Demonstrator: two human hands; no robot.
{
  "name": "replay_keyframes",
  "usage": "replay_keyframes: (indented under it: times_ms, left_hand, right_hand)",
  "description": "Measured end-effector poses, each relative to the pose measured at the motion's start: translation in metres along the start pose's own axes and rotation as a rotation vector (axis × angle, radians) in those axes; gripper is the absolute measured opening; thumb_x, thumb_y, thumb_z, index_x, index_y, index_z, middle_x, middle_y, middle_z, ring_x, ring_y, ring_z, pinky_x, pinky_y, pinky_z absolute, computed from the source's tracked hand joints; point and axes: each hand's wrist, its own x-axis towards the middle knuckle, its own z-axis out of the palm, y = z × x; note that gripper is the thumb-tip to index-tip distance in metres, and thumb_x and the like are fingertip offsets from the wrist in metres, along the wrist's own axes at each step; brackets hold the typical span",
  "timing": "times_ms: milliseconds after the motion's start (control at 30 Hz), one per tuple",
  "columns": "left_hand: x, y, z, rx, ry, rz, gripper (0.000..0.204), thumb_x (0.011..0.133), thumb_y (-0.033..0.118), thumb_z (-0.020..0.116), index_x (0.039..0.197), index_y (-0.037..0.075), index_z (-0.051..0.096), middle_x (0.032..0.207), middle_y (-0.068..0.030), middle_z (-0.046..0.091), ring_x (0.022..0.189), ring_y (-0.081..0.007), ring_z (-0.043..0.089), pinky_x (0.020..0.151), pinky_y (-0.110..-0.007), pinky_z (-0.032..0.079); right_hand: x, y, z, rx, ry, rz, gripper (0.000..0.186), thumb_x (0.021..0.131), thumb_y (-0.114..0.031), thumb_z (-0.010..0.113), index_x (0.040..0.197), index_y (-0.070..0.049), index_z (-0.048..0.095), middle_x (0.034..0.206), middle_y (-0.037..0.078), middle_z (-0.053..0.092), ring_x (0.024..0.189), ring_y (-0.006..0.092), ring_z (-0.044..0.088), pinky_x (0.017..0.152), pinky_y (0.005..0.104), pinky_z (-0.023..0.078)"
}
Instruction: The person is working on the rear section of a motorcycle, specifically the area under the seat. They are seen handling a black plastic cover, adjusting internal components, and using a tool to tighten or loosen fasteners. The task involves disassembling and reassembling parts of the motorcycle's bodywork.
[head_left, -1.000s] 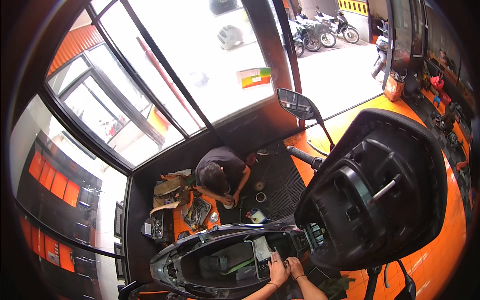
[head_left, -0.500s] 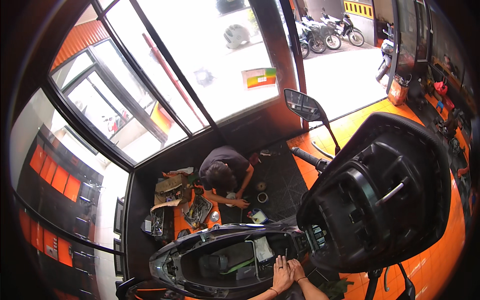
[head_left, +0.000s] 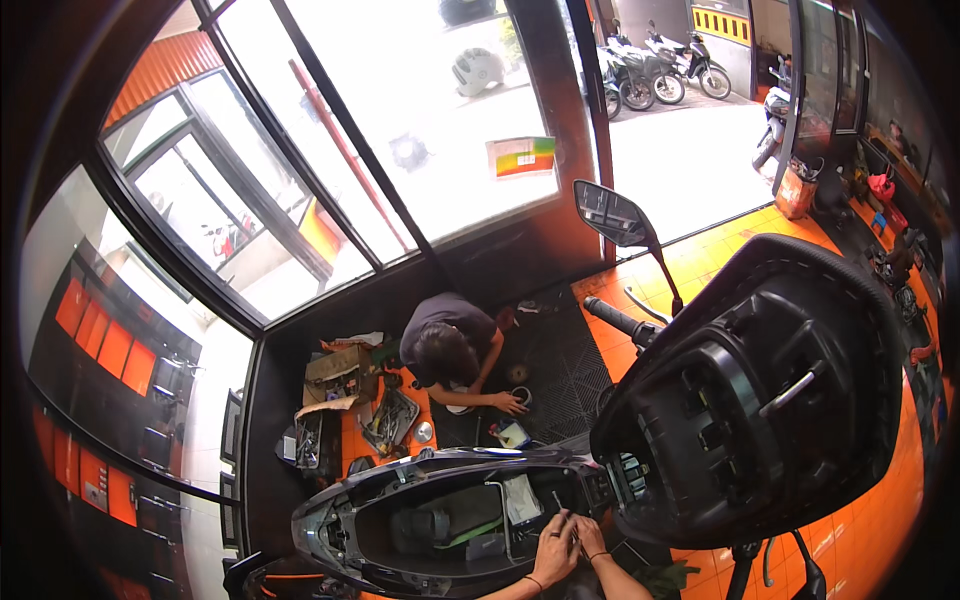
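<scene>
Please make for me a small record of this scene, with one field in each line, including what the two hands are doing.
Left hand: at the near rim of the open storage compartment, close to the right; left hand
Right hand: beside it; right hand
Grip: details too small to tell
Vehicle: scooter, seat raised, underside showing
In compartment: pale item, green strip
Beyond scooter: co-worker bent low over the dark mat
Outside doorway: parked motorcycles

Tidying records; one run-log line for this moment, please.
left hand: at near rim of underseat compartment; right hand: alongside; scooter seat: raised; co-worker: bent forward
</scene>
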Motion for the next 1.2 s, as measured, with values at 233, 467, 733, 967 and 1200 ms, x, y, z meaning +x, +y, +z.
replay_keyframes:
  times_ms: [233,467,733,967,1200]
  left_hand:
    - [-0.007,-0.026,0.024,0.378,-0.195,-0.09,0.041,0.082,0.024,0.064,0.122,0.016,0.067,0.143,-0.0168,0.05,0.143,-0.0412,0.027,0.116,-0.062,0.015]
    - [0.057,0.001,-0.037,0.184,-0.015,0.094,0.058,0.079,0.022,0.069,0.135,0.012,0.055,0.153,-0.0219,0.032,0.143,-0.0402,0.028,0.117,-0.055,0.019]
    - [-0.016,-0.039,0.036,0.405,-0.216,-0.212,0.064,0.092,0.041,0.055,0.144,0.006,0.044,0.151,-0.0361,0.025,0.146,-0.0475,0.015,0.116,-0.062,0.01]
    - [-0.003,0.01,0.027,0.298,0.148,-0.828,0.126,0.074,0.056,0.073,0.146,-0.019,0.003,0.156,-0.0364,0.003,0.149,-0.0435,0.003,0.118,-0.056,0.004]
    - [-0.006,-0.043,0.048,-0.365,-0.006,-1.158,0.096,0.073,0.053,0.075,0.15,0.01,0.035,0.155,-0.0212,0.032,0.148,-0.0386,0.017,0.118,-0.057,0.011]
  right_hand:
    - [-0.005,-0.009,-0.017,0.009,-0.06,-0.059,0.019,0.085,-0.015,0.061,0.1,-0.003,0.06,0.107,0.017,0.064,0.111,0.0347,0.058,0.105,0.0458,0.04]
    - [-0.009,-0.017,-0.012,-0.131,-0.167,-0.142,0.016,0.086,-0.013,0.061,0.1,-0.004,0.062,0.108,0.016,0.065,0.113,0.0306,0.058,0.113,0.0466,0.034]
    - [-0.009,-0.01,-0.003,-0.104,-0.118,-0.244,0.025,0.088,-0.019,0.056,0.104,-0.002,0.063,0.105,0.015,0.066,0.109,0.0311,0.059,0.112,0.0466,0.033]
    - [-0.007,-0.015,-0.003,-0.03,-0.075,-0.093,0.018,0.095,-0.022,0.054,0.096,-0.005,0.06,0.099,0.015,0.065,0.105,0.0316,0.06,0.111,0.047,0.034]
    - [-0.002,-0.039,-0.004,-0.009,-0.067,-0.125,0.015,0.09,-0.019,0.058,0.094,-0.005,0.059,0.098,0.014,0.066,0.104,0.0318,0.061,0.111,0.047,0.034]
